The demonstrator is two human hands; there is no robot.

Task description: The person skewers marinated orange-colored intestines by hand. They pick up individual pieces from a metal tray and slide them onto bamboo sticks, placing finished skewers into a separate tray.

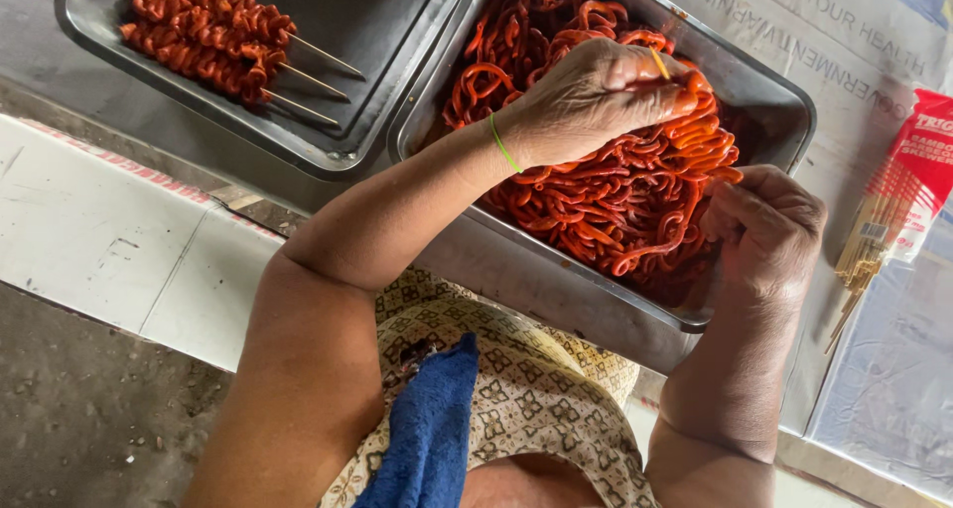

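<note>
The left hand [596, 96] is closed in a pinching grip on a bamboo skewer [660, 63] over the deep tray [784, 121], threading red marinated strips [606, 195] beneath it. The right hand [764, 225] pinches a strip just beside that grip, feeding it. Finished skewers [208, 37] lie in the shallow tray [357, 156] beyond.

Two steel trays [328, 146] sit side by side on the desk [99, 220]. The left tray holds three finished skewers [204, 32] of red meat; the right tray [784, 121] holds one heap of red strips [606, 200], too many to count. Two hands, left hand [596, 96] and right hand [769, 230], work over it. One packet of bamboo sticks [893, 200] lies alongside. One green band [503, 143] circles a wrist.
</note>
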